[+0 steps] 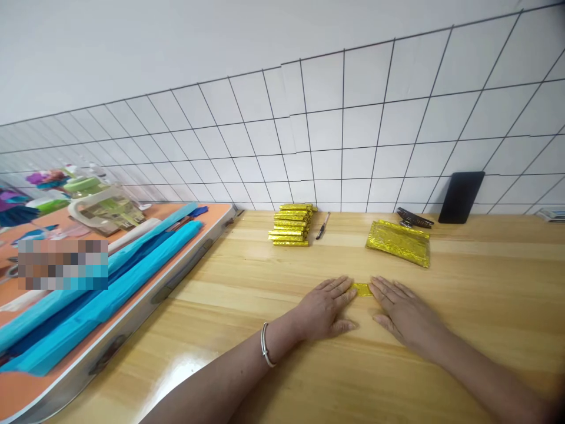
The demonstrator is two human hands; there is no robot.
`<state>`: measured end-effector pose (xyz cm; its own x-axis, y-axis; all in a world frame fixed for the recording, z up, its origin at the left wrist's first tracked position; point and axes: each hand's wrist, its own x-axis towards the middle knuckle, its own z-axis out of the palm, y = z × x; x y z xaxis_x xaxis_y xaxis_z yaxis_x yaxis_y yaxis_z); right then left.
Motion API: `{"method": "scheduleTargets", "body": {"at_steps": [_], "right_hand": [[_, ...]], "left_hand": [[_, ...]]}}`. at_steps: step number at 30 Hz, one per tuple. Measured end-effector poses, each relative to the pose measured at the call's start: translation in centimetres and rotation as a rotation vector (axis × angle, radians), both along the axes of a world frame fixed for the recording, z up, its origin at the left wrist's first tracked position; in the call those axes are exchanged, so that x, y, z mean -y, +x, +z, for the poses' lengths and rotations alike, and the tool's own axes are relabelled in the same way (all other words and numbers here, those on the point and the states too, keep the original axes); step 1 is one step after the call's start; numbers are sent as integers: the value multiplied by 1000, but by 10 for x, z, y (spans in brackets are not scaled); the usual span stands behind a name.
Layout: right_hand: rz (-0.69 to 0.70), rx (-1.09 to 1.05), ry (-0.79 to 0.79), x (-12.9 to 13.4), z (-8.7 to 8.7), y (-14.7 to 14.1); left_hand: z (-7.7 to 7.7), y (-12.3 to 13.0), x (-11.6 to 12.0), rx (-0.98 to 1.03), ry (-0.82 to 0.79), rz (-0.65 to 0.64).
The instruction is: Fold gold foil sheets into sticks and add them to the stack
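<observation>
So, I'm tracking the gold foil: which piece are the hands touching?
The small strip with the left hand at one end and the right hand at the other; the stack and wide foil lie untouched.

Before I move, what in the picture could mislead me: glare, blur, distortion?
Head view: white glare on the wooden table beside the left forearm; wide-angle stretch slants the wall grid; pixelation masks part of the orange table; the right forearm softens towards the corner; shine obscures creases in the gold strip between the fingers.
</observation>
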<state>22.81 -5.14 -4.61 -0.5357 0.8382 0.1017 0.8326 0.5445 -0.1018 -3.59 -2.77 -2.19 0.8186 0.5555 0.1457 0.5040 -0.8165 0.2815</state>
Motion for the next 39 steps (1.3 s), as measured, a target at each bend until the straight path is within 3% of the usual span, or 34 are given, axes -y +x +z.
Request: {"method": "scheduleTargets", "body": {"at_steps": [8, 14, 24, 31, 39], "right_hand": [[15, -41, 3, -4, 6, 5], [3, -39, 103, -12, 10, -2], [40, -56, 232, -18, 1, -4], [25, -135, 195, -19, 6, -5], [-9, -377, 111, -29, -4, 0]], "left_hand": [[-8, -21, -6, 40, 35, -18], [-15, -19, -21, 118, 96, 8], [-11, -16, -18, -43, 287, -7], [-15, -16, -22, 50, 165, 118], [-13, -17, -30, 291, -66, 252]]}}
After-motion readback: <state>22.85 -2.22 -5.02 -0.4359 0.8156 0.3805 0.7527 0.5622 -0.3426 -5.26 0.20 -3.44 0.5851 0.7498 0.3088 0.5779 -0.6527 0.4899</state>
